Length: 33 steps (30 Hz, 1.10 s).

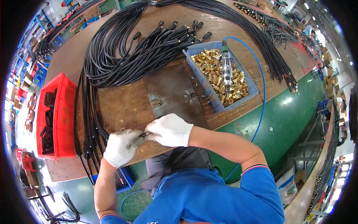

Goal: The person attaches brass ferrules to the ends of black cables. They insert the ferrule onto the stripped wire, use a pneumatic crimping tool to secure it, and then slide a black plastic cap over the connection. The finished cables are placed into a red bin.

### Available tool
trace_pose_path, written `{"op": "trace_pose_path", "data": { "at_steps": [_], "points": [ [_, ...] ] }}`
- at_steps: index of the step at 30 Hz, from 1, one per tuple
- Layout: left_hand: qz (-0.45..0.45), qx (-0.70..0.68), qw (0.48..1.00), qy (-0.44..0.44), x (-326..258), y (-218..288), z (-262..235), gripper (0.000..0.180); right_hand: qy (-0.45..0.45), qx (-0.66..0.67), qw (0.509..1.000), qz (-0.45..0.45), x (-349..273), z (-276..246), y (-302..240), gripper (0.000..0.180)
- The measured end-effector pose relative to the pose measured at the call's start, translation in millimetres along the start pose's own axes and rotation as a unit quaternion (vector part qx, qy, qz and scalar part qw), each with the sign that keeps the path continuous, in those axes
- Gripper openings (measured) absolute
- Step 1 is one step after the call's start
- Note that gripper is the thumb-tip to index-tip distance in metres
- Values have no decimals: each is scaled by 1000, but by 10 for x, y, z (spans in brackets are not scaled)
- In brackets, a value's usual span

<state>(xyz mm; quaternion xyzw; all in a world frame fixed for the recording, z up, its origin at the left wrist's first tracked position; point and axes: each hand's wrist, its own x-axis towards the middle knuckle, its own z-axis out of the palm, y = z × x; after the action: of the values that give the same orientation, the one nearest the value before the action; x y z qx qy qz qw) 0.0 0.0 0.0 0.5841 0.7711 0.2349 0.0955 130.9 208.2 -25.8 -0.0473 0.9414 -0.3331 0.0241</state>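
Both hands in white gloves, meeting at the near edge of the wooden tabletop (123,104). Left hand (120,146) curled shut, fingers closed around the end of a black cable (143,134). Right hand (169,129) also closed, fingertips pinching the same cable end just beside the left; whatever small piece sits between the fingers too small to make out. Just beyond the hands, toward the middle of the tabletop, a dark metal plate (173,87) with small metal fixtures (158,102) on it. Toward the right edge, a blue bin (203,80) filled with brass fittings (210,69), with a grey powered screwdriver (226,69) lying across them and a blue hose (263,89) looping from it over the right edge. At the left edge, a red bin (63,112) holding dark parts. Across the far half, a large coil of black cables (112,56) with connector ends fanned toward the blue bin.
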Motion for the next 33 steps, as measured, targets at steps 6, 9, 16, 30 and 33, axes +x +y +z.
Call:
{"op": "trace_pose_path", "data": {
  "at_steps": [6, 9, 16, 30, 33],
  "points": [
    [29, 28, 999, -10, 78, -37, 14, 14, 19, 42, 997, 58, 34, -3, -45, 38],
    [36, 12, 999, -1, 48, -75, 45, 12, 38, -41, 998, 8, 35, 59, -40, 35],
    [23, 8, 1000, 5, 28, -89, -97, 13, 83, -315, 940, -103, -96, -654, 128, 13],
    [-40, -121, 992, -3, 124, -155, 132, 27, 40, -404, 860, 310, 101, -2266, 1786, 33],
    [-46, -130, 991, -1, 114, -140, 141, 29, 44, -400, 871, 282, 61, -2283, 1996, 36]
  ]
}}
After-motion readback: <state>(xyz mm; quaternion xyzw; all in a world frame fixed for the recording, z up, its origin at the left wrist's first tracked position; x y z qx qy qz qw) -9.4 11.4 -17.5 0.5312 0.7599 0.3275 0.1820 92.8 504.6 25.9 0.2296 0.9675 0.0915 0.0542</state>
